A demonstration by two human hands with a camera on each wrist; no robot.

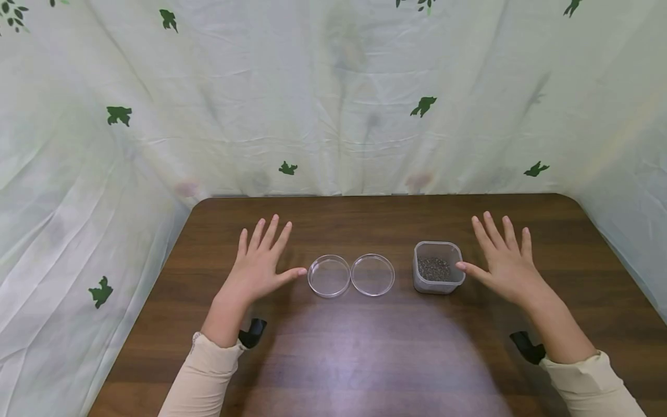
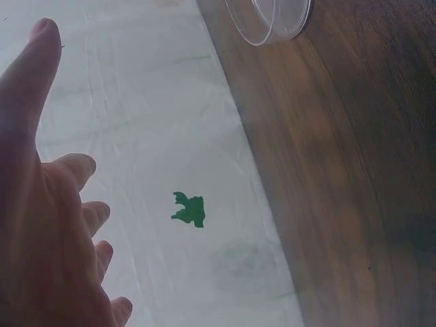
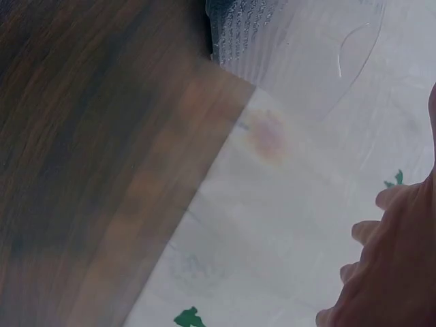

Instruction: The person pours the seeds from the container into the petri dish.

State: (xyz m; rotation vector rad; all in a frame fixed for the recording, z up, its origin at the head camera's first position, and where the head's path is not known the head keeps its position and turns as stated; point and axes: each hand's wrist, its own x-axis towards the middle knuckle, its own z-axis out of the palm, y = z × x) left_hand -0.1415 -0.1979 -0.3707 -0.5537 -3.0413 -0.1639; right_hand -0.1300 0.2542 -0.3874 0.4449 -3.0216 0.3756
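Observation:
Two shallow clear round dishes, a left one (image 1: 329, 292) and a right one (image 1: 372, 292), lie side by side at mid-table. To their right stands a clear square plastic tub (image 1: 439, 286) with dark grains (image 1: 434, 269) in its lower part. My left hand (image 1: 257, 269) is spread left of the dishes, its thumb tip close to the left dish. Spread to the right of the tub is my right hand (image 1: 508, 266), thumb tip near the tub's wall. Both hands hold nothing. Whether either thumb touches is unclear.
A brown wooden table (image 1: 365, 359) carries everything. Pale cloth (image 1: 312, 87) with green bird shapes hangs behind its far edge and along both sides. Black straps (image 1: 252, 333) show at both wrists, by the beige sleeves (image 1: 200, 376).

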